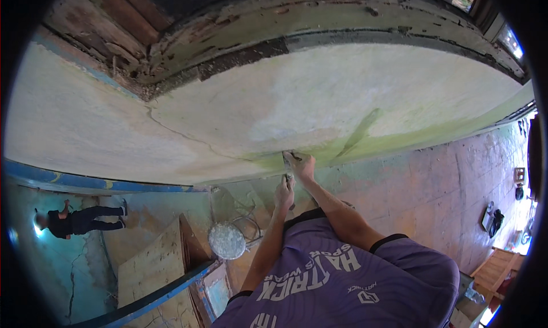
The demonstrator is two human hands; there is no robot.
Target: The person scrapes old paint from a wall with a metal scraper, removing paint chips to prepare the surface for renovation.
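Both my hands are close together, low against a pale plastered wall [217, 105]. My left hand [284, 192] is wrapped round the handle of what looks like a putty knife [287, 167], its greyish blade pointing up at the wall. Just above and to the right, my right hand [302, 165] is closed, with its fingertips at the far end of the blade. Whether it grips the blade or a second small tool is hidden. A thin crack [188, 137] runs down the plaster towards my hands. Green patches [365, 142] show to their right.
A round whitish bucket [227, 241] stands below my left forearm, beside loose coiled cable or hose [250, 228]. Wooden panels [154, 259] lean at lower left. Worn timber [240, 45] edges the wall's top. Another person [85, 219] stands far left. Tiled floor [411, 185] extends right.
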